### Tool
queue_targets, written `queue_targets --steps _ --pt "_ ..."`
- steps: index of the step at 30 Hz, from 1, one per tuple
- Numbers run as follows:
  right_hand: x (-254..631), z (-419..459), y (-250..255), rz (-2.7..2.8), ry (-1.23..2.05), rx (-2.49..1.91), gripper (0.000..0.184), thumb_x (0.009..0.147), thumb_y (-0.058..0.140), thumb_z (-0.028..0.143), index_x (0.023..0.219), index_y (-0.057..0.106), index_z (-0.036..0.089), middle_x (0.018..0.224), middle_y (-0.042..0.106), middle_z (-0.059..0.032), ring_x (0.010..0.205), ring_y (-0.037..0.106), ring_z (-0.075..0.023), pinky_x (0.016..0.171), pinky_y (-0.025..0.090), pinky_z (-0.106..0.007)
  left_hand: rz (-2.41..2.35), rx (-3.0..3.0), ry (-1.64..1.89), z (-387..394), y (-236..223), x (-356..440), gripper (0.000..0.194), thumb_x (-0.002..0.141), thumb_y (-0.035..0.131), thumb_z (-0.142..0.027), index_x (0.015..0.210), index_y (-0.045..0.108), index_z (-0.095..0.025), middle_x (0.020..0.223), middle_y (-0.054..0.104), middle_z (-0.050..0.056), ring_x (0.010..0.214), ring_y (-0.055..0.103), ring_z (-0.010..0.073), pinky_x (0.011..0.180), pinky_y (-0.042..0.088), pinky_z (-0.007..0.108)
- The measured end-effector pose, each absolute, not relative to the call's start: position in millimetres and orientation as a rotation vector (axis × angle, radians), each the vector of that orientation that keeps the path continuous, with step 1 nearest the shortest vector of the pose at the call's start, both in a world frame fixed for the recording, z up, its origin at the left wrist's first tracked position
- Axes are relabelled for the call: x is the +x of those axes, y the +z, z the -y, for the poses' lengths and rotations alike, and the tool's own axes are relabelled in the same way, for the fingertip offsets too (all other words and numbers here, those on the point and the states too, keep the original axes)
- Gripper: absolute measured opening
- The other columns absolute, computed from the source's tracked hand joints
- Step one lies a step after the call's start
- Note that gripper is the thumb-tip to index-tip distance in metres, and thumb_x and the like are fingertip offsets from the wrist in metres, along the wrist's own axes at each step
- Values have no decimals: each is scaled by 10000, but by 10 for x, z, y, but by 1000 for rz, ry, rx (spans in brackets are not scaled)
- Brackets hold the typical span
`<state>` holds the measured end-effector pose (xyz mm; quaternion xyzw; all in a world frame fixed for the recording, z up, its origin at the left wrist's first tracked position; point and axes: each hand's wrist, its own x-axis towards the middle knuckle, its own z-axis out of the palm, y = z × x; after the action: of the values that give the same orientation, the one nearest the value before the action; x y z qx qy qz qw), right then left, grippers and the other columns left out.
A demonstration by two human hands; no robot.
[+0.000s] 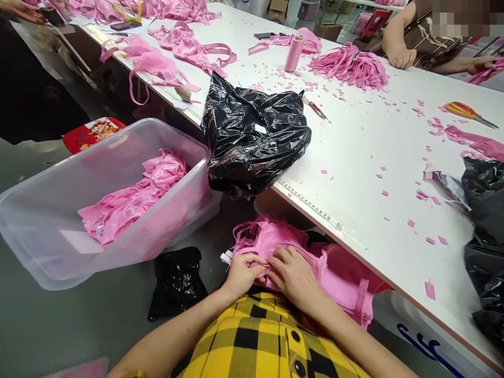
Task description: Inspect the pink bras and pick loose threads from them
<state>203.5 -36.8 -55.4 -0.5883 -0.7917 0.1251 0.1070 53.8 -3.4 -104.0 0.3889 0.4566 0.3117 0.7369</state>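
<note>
Several pink bras lie across my lap, just under the table's edge. My left hand is closed on the fabric of one, thumb and forefinger pinched together. Right beside it, my right hand has its bent fingers on the same bra, fingertips close to my left thumb. Thin straps bunch up beyond my left hand, and a white tag sticks out beside it. To the right, a smooth pink cup and band hang over my leg. What exactly lies between the fingertips is hidden.
A translucent bin with folded pink bras stands at left. A black plastic bag sits on the white table's edge. Beyond are a thread cone, a strap pile, scissors and a co-worker's hand.
</note>
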Motion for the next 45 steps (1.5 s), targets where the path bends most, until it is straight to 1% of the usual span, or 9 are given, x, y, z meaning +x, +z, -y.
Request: queue_targets --steps 6,12,14,17,20,23,29,40,45 --pt "1990 300 -627 2345 384 -1755 142 847 528 179 742 622 157 737 586 -61 749 485 -203 668 350 -304 -1034 973 709 11 -1064 547 84 660 614 -116 700 673 -159 517 628 -13 426 596 131 425 502 234" --pt "2018 272 -642 2260 537 -1787 186 862 506 192 737 640 159 700 597 -46 695 503 -172 634 332 -271 -905 1731 875 18 -911 424 184 716 619 -118 875 692 -177 887 692 70 842 640 194 793 525 351" --pt "2014 255 -631 2258 602 -1803 196 861 506 204 730 646 162 691 605 -42 693 513 -170 632 333 -267 -871 1789 903 24 -908 391 181 751 601 -125 898 690 -182 880 691 70 817 641 183 757 536 336" --pt "2003 241 -598 2228 654 -1821 193 857 515 204 729 654 165 707 620 -45 699 522 -170 634 344 -265 -904 1659 935 27 -956 390 166 811 539 -144 816 702 -178 789 684 57 609 632 127 565 546 252" --pt "2018 255 -537 2175 661 -1748 179 870 499 207 825 671 183 766 626 -52 739 525 -172 645 369 -260 -931 1441 873 7 -985 412 159 808 545 -177 777 701 -164 784 666 53 451 590 82 412 499 192" --pt "2053 304 -466 2128 622 -1630 213 896 448 213 892 660 185 814 612 -66 754 525 -166 646 387 -256 -968 1244 754 -26 -959 417 123 762 579 -186 746 695 -149 715 646 34 405 592 90 349 458 170" --pt "1971 456 -457 2178 497 -1837 220 873 491 247 726 634 168 689 599 -45 634 553 -159 539 325 -257 -1035 862 585 25 -889 446 103 670 640 -186 740 672 -118 509 608 -4 347 565 103 317 434 161" --pt "1829 540 -442 2001 599 -2199 97 799 591 205 722 635 166 682 655 -29 637 610 -177 550 325 -252 -1084 699 561 120 -840 476 211 553 713 -231 685 654 -77 512 624 36 435 617 148 350 499 188" --pt "1804 555 -439 1966 691 -2245 132 812 550 176 711 635 166 675 662 -33 599 608 -169 522 305 -253 -1062 672 545 122 -838 470 225 530 731 -229 668 642 -75 506 632 44 446 628 157 369 505 188"
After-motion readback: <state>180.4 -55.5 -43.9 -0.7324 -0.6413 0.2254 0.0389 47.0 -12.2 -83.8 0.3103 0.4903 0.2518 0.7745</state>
